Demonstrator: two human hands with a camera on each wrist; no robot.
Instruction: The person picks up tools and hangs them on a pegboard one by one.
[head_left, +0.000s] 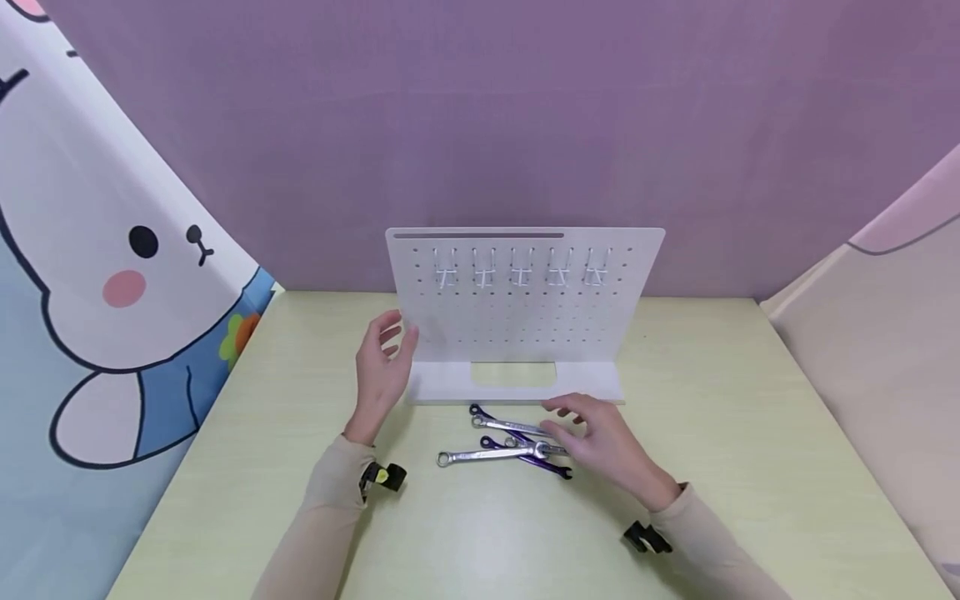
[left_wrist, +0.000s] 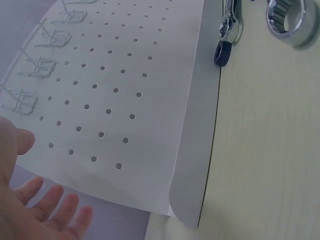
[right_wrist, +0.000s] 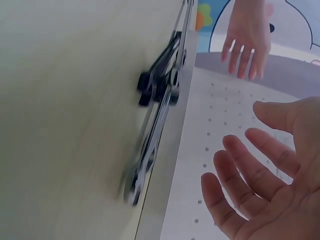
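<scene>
Just left of the right hand, wrenches lie crossed over one another on the table, right before the base of the pegboard. The pegboard stands beyond the wrenches, its left edge just beside the left hand. A row of hooks sits on its upper part, farther off than either hand, with the backdrop behind.

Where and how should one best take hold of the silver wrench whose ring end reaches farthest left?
Probably pinch the silver wrench by its shaft just beside the ring end, coming from above-left: that end projects beyond the other wrenches, while its other end lies among them.
</scene>
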